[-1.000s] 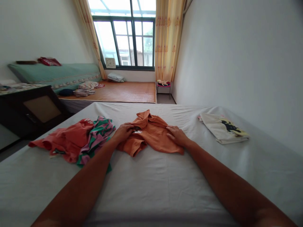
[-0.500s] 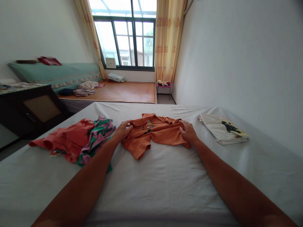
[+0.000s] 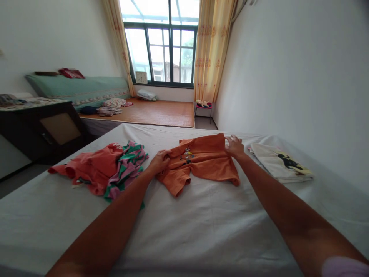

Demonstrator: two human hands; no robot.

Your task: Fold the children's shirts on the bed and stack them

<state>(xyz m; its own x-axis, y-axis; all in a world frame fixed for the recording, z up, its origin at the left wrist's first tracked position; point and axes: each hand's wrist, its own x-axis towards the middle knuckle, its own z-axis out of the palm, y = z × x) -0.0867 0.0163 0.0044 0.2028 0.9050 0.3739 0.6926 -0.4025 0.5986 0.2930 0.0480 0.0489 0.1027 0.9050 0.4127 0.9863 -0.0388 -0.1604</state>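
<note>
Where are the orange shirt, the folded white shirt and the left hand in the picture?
orange shirt (image 3: 206,163): head view, middle of its front, below the print.
folded white shirt (image 3: 271,161): head view, plain part of its top face.
left hand (image 3: 160,161): head view, back of the hand.

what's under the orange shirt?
The orange shirt lies spread on the white bed sheet, which shows all around it. Left hand and right hand grip its edges. Anything directly beneath the fabric is hidden.
</note>
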